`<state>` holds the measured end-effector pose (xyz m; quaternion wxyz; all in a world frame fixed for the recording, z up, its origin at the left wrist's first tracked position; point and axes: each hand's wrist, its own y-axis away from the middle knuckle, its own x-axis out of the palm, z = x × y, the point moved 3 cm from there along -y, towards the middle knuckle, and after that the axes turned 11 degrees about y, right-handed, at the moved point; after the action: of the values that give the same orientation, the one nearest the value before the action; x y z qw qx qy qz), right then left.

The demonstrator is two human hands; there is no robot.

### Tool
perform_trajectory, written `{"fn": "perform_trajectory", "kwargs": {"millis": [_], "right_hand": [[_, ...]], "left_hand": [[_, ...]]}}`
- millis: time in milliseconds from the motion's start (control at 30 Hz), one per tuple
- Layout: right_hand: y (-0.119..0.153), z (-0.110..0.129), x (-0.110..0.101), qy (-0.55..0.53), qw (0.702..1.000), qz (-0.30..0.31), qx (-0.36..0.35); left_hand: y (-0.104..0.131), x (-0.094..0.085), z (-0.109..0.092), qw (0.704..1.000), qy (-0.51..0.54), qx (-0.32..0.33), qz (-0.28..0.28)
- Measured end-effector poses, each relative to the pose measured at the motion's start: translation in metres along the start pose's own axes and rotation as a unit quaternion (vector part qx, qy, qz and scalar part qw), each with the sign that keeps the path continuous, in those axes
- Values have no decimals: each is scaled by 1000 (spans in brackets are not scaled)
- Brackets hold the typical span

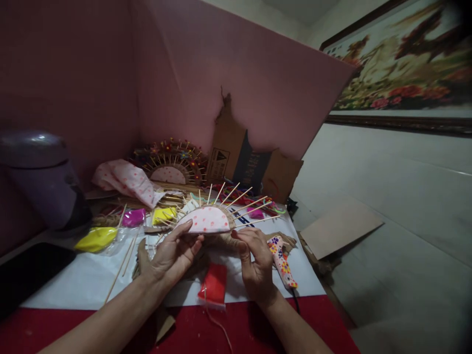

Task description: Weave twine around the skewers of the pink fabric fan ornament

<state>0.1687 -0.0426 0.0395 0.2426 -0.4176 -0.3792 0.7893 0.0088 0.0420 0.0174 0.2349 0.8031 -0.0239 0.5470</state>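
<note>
Currently left hand (171, 253) pinching semicircle (207, 220) by edge, right hand (256, 260) curled, grip unclear, glue gun (283, 265) close.

The half-circle (207, 220) is pale pink with coral dots, its sticks (230, 194) cream. From it, at four o'clock, the glue gun (284, 268) wears orange, purple and yellow flowers; at six, a packet (215, 284) is bright red; at ten, a cloth (123, 178) is coral-dotted pink.

The bare forearms (121, 309) taper to narrow wrists (271, 296) and uncovered, slender-fingered hands (173, 258).
</note>
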Motion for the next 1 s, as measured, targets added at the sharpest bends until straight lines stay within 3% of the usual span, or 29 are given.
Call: {"fn": "perform_trajectory", "kwargs": {"millis": [200, 533, 800, 1000], "right_hand": [[3, -1, 3, -129, 984, 2, 124], [2, -9, 6, -259, 926, -18, 275], [2, -20, 16, -340, 883, -28, 322], [4, -22, 16, -350, 878, -27, 327]], "left_hand": [[2, 2, 0, 1000, -19, 5, 10], [2, 3, 1, 996, -71, 16, 57], [6, 9, -1, 994, -46, 50, 80], [-1, 8, -9, 992, -27, 71, 105]]}}
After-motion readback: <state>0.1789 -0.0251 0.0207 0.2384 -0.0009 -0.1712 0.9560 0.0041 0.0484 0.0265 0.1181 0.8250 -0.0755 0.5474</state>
